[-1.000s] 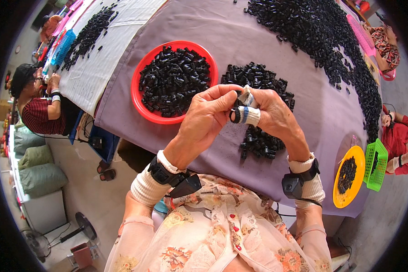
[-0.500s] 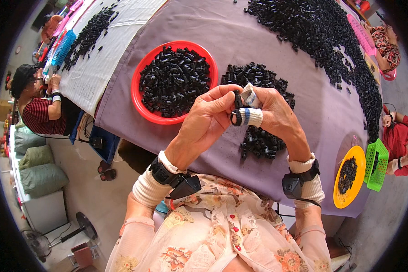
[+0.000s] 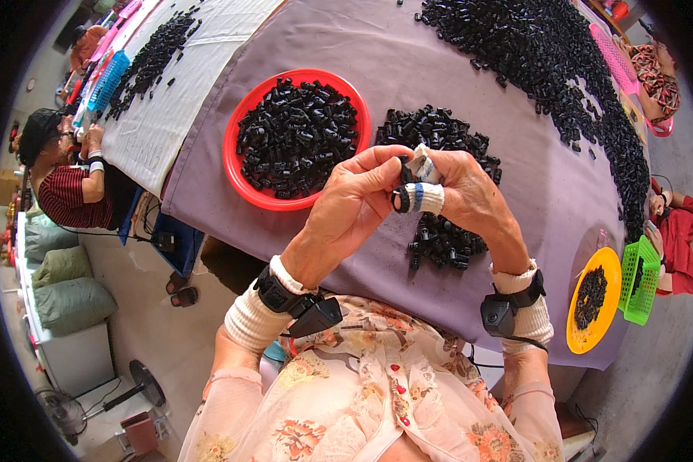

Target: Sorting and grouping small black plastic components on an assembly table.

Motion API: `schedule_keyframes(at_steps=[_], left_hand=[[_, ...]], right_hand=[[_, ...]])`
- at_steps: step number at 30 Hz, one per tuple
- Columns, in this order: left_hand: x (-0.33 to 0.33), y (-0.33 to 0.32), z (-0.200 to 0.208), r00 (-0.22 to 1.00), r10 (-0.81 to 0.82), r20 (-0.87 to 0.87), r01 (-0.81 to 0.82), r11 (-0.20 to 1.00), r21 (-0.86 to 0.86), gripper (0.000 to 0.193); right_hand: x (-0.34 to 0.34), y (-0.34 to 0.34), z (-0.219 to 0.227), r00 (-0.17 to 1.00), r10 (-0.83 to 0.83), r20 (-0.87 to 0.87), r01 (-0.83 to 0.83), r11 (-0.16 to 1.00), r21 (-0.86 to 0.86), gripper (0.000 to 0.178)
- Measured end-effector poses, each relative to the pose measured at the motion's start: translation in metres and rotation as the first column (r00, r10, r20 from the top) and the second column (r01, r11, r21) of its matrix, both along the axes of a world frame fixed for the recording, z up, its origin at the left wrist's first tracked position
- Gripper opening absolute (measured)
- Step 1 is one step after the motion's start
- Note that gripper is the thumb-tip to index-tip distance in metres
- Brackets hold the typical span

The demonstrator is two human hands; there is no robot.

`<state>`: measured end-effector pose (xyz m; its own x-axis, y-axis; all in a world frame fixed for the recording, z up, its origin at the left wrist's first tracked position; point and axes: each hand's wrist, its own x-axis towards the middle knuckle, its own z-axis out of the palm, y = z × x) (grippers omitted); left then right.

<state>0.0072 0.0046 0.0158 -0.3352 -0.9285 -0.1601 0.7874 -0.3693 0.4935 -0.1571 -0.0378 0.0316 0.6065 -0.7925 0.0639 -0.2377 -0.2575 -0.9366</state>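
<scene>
Above the table's near side, my left hand [image 3: 348,202] and my right hand [image 3: 470,191] meet. Fingers and thumbs of both pinch one small black plastic part [image 3: 405,171], mostly covered by the fingers. White cloth wraps with blue stripes [image 3: 426,198] cover the thumb and a finger of my right hand. Behind and below the hands lies a pile of similar black parts [image 3: 431,127]. To the left, a red round basin [image 3: 229,154] holds many more of them.
A large heap of black parts [image 3: 516,46] spreads over the far right of the purple tablecloth [image 3: 323,38]. At the right edge are a yellow plate [image 3: 612,281] with small black pieces and a green basket [image 3: 648,281]. Co-workers sit at left [image 3: 73,181] and right [image 3: 676,239].
My hands stay in nearly the same place; the right fingers have shifted slightly around the black part. At the right, a co-worker's arm has moved beside the green basket.
</scene>
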Motion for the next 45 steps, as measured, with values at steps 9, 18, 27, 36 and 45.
schedule_keyframes(at_steps=[9, 18, 27, 36, 45], left_hand=[[-0.0014, -0.0012, 0.0044, 0.999, 0.021, 0.032, -0.021, 1.000, -0.021, 0.018], [-0.0011, 0.0003, 0.0040, 0.997, 0.025, 0.072, -0.024, 1.000, -0.011, 0.018], [-0.0015, 0.0024, 0.0073, 0.975, 0.103, 0.199, -0.091, 0.993, -0.068, 0.017], [0.0012, 0.0014, 0.0062, 0.965, 0.107, 0.241, -0.071, 0.986, -0.152, 0.017], [0.0035, 0.0013, 0.0097, 0.940, 0.100, 0.326, -0.051, 0.987, -0.154, 0.017]], right_hand=[[-0.0023, -0.0019, 0.0004, 1.000, -0.019, 0.016, 0.019, 0.999, -0.037, 0.034], [-0.0023, -0.0003, 0.0014, 1.000, -0.003, -0.007, 0.003, 1.000, -0.005, 0.035], [0.0003, 0.0047, 0.0025, 1.000, 0.005, 0.030, -0.004, 1.000, -0.023, 0.026], [0.0003, 0.0039, 0.0055, 0.999, 0.022, 0.042, -0.023, 0.999, 0.033, 0.026], [0.0004, 0.0034, 0.0053, 0.999, 0.050, 0.015, -0.050, 0.998, 0.036, 0.028]])
